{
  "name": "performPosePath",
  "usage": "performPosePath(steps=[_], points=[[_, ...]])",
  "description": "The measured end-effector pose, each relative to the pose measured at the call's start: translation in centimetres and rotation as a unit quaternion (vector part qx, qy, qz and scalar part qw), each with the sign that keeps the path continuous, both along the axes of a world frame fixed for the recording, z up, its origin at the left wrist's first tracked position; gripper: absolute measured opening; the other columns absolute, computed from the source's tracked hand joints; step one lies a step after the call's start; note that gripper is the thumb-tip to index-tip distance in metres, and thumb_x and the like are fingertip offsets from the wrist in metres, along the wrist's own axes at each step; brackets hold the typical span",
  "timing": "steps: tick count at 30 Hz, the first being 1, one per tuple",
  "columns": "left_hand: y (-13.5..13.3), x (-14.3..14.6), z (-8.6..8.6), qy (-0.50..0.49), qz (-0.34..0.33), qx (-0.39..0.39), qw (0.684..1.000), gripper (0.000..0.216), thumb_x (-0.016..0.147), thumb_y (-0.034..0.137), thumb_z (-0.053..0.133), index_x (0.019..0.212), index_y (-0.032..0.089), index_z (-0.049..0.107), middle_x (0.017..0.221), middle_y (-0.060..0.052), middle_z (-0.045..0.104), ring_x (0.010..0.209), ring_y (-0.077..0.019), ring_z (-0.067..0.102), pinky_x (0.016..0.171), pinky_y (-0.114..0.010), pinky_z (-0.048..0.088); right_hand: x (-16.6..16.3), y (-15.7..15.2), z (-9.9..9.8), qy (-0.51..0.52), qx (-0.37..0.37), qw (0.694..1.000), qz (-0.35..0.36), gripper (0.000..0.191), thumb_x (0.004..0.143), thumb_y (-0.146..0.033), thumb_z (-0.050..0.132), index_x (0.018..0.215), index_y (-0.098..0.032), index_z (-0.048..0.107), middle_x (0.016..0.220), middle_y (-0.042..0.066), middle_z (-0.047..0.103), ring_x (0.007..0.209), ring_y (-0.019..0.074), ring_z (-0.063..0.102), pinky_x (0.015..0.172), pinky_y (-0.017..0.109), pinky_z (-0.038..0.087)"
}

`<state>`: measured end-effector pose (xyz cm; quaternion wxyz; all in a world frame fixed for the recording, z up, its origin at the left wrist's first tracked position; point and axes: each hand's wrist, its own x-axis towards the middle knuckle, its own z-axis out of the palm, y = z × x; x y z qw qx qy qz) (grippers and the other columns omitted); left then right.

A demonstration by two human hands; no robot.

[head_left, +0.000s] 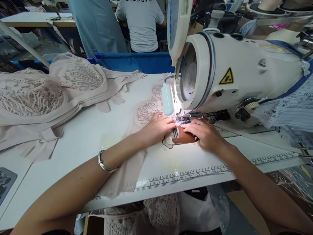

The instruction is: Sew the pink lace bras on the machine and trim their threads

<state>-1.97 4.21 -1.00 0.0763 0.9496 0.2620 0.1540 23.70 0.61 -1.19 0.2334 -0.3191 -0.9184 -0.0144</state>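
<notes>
The pale lace bra (146, 112) lies flat on the table (80, 137), its near edge at the presser foot (182, 119) and a plain fabric wing (130, 173) trailing beneath the left forearm to the table's front edge. It looks very light and limp, the sheer parts probably slippery and inclined to pucker, the openwork lace easy to snag; the cups should hold their shape a little better. The plain edging seems the safest place to take hold, with fingers flat and clear of the needle. The left hand (162, 127) bends over the fabric just left of the foot, and the right hand (205, 133) rests its fingertips just to the right; whether either pinches cloth is hidden. A small lamp (167, 99) lights the spot. The sewing machine (246, 70) bears a yellow triangular warning label (226, 76), with no brand legible. Printed numbers, 10 and 12 among them, run along the ruler strip (183, 178). Handwriting on the paper (286, 107) is too blurred to read, and dark lettering on a co-worker's shirt (141, 26) is cut off above. More lace bras (31, 94) are heaped at left.
</notes>
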Motion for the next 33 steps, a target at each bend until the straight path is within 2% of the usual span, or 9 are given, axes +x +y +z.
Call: performPosePath(steps=[8, 13, 18, 19, 21, 23, 27, 31, 33], points=[[0.7, -0.1, 0.2, 0.007, 0.033, -0.022, 0.999, 0.04, 0.1, 0.005, 0.034, 0.112, 0.021, 0.068, 0.121, -0.007, 0.069, 0.109, -0.0248, 0.061, 0.102, -0.047, 0.04, -0.2, -0.1, 0.1, 0.018, 0.012, 1.0, 0.017, 0.045, 0.07, 0.01, 0.039, 0.09, -0.021, 0.064, 0.112, 0.006, 0.076, 0.094, 0.0236, 0.063, 0.074, 0.037, 0.052], [1.2, -0.3, -0.7, -0.01, 0.234, -0.034, 0.972, 0.027, 0.101, 0.024, 0.045, 0.124, 0.017, 0.059, 0.122, -0.015, 0.063, 0.114, -0.0326, 0.058, 0.092, -0.047, 0.049, -0.2, -0.1, 0.6, -0.002, 0.006, 1.0, 0.009, 0.042, 0.067, 0.009, 0.038, 0.086, -0.021, 0.059, 0.095, 0.006, 0.072, 0.086, 0.022, 0.062, 0.065, 0.032, 0.046], [1.5, -7.8, 1.4, -0.007, 0.276, -0.014, 0.961, 0.06, 0.096, 0.036, 0.057, 0.146, 0.009, 0.038, 0.15, -0.024, 0.045, 0.138, -0.0369, 0.044, 0.113, -0.051, 0.04, 0.2, -2.4, 1.9, -0.042, -0.064, 0.997, -0.012, 0.031, 0.065, 0.003, 0.042, 0.078, -0.023, 0.05, 0.066, -0.001, 0.055, 0.057, 0.0162, 0.049, 0.051, 0.029, 0.035], [1.3, -10.2, 2.3, -0.019, 0.339, 0.022, 0.94, 0.056, 0.098, 0.032, 0.055, 0.145, 0.007, 0.039, 0.149, -0.025, 0.046, 0.138, -0.0359, 0.044, 0.114, -0.051, 0.038, 0.4, -3.2, 1.9, -0.038, -0.067, 0.997, -0.012, 0.029, 0.067, 0.002, 0.042, 0.08, -0.023, 0.05, 0.065, -0.001, 0.055, 0.055, 0.0155, 0.049, 0.051, 0.028, 0.035], [0.1, -15.1, 4.1, -0.012, 0.501, 0.115, 0.857, 0.048, 0.099, 0.025, 0.05, 0.141, 0.003, 0.04, 0.147, -0.029, 0.044, 0.139, -0.0382, 0.04, 0.116, -0.057, 0.033, 0.8, -4.8, 1.3, -0.022, -0.054, 0.998, -0.011, 0.028, 0.071, 0.0, 0.042, 0.085, -0.023, 0.051, 0.068, -0.002, 0.059, 0.055, 0.0144, 0.052, 0.051, 0.026, 0.036], [-1.5, -19.4, 5.5, 0.026, 0.594, 0.143, 0.791, 0.043, 0.096, 0.016, 0.049, 0.135, -0.001, 0.044, 0.145, -0.034, 0.042, 0.137, -0.0444, 0.039, 0.11, -0.066, 0.034, 1.0, -6.2, 0.3, -0.012, -0.029, 0.999, -0.03, 0.03, 0.073, -0.001, 0.04, 0.09, -0.023, 0.052, 0.072, -0.002, 0.063, 0.057, 0.014, 0.055, 0.052, 0.025, 0.036], [-4.0, -24.1, 5.9, 0.096, 0.596, 0.091, 0.792, 0.027, 0.087, 0.01, 0.06, 0.113, 0.009, 0.061, 0.144, -0.022, 0.051, 0.131, -0.0408, 0.048, 0.105, -0.055, 0.044, 1.0, -7.6, -1.4, 0.012, -0.02, 0.998, -0.056, 0.036, 0.068, 0.0, 0.038, 0.092, -0.024, 0.051, 0.07, -0.003, 0.062, 0.057, 0.0133, 0.055, 0.055, 0.023, 0.038], [-3.9, -25.1, 4.9, 0.128, 0.547, 0.112, 0.82, 0.021, 0.085, 0.009, 0.058, 0.105, 0.012, 0.064, 0.147, -0.017, 0.051, 0.144, -0.0386, 0.034, 0.118, -0.054, 0.028, 0.7, -7.7, -1.8, 0.012, -0.011, 0.998, -0.063, 0.032, 0.071, -0.001, 0.04, 0.091, -0.024, 0.051, 0.07, -0.003, 0.063, 0.055, 0.0141, 0.056, 0.055, 0.024, 0.039], [-3.2, -25.1, 5.3, 0.094, 0.531, 0.135, 0.831, 0.019, 0.083, 0.01, 0.059, 0.101, 0.011, 0.064, 0.14, -0.017, 0.056, 0.14, -0.0382, 0.039, 0.117, -0.056, 0.03, 0.7, -7.6, -1.8, 0.021, -0.019, 0.997, -0.067, 0.032, 0.071, -0.001, 0.04, 0.089, -0.024, 0.053, 0.071, -0.002, 0.065, 0.058, 0.0145, 0.06, 0.056, 0.025, 0.04]])
